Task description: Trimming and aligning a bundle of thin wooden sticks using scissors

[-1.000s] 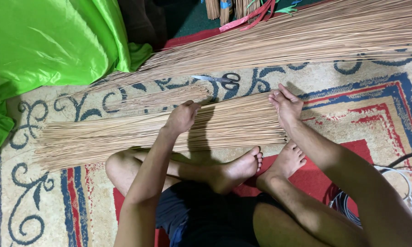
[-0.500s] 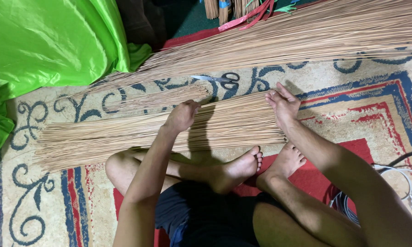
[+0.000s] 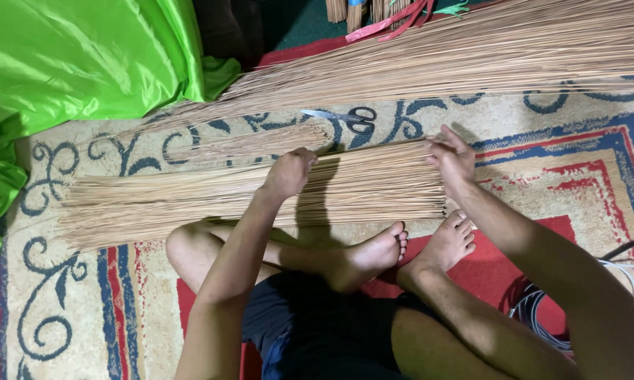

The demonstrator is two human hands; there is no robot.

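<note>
A long bundle of thin tan sticks [image 3: 190, 193] lies across the patterned rug in front of my crossed legs. My left hand [image 3: 287, 172] rests on top of the bundle near its middle, fingers curled down on the sticks. At the bundle's cut right end, my right hand [image 3: 450, 158] presses its fingers against the stick tips. A smaller loose bunch of sticks [image 3: 253, 144] lies just behind the bundle.
Scissors [image 3: 345, 117] lie on the rug behind the bundle. A much larger pile of sticks [image 3: 472, 56] stretches across the back. Bright green cloth [image 3: 70, 63] covers the upper left. White cables [image 3: 542, 317] sit by my right leg.
My right hand has shifted slightly at the bundle's right end. The left hand stays on the sticks, and the bundle has barely moved.
</note>
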